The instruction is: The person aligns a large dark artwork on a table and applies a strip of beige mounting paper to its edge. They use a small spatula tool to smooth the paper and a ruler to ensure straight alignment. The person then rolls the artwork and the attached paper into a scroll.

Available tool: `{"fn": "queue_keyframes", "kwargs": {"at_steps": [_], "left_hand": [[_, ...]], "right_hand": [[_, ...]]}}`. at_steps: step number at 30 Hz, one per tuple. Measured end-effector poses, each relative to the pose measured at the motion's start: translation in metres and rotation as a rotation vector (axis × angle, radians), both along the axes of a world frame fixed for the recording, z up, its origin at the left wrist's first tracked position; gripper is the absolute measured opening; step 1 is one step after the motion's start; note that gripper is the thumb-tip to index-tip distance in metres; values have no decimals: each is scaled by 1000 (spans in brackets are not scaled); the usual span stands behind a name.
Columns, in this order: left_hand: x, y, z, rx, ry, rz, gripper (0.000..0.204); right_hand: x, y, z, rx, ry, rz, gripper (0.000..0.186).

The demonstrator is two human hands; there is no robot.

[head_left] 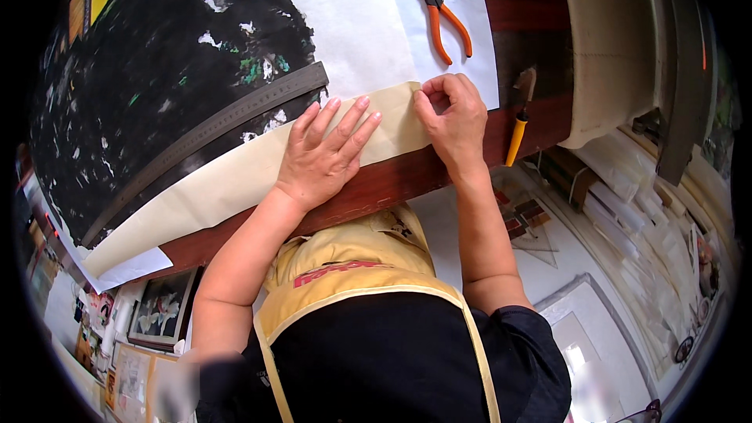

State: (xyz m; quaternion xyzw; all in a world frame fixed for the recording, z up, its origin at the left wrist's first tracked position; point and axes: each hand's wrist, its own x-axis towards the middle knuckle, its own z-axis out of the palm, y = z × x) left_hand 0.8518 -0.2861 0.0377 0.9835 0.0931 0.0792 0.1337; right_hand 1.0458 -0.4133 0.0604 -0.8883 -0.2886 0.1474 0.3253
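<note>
My left hand (329, 155) lies flat, fingers spread, on a cream paper strip (211, 192) along the near side of the red-brown table (392, 181); my right hand (458, 121) pinches its right end, partly hiding the corner. Left, a ruler (215, 131), markings hard to read, crosses a black mat (157, 55) cut off far left.

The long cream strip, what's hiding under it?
At the left end of the cream strip, white paper peeks out, and the dark red table shows along its near edge. The left hand rests on top. Whatever lies beneath the strip's middle is covered.
</note>
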Motion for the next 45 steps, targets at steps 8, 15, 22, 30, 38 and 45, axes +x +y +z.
{"fn": "queue_keyframes", "kwargs": {"at_steps": [8, 15, 22, 30, 38, 45], "left_hand": [[1, 1, 1, 7, 12, -8, 63], [-1, 0, -1, 10, 12, -5, 65], [-2, 0, 1, -22, 19, -5, 65], [-2, 0, 0, 2, 23, 0, 65], [-1, 0, 1, -7, 16, -3, 65], [-3, 1, 1, -9, 26, 0, 65]], "right_hand": [[2, 1, 1, -73, -6, -2, 11], [28, -54, 10, -174, -568, -134, 44], [36, -143, -14, -367, -371, -265, 44], [15, -101, 49, -127, -142, -27, 22], [-2, -47, 76, -184, -133, 228, 14], [15, -35, 73, -220, -183, 265, 14]]}}
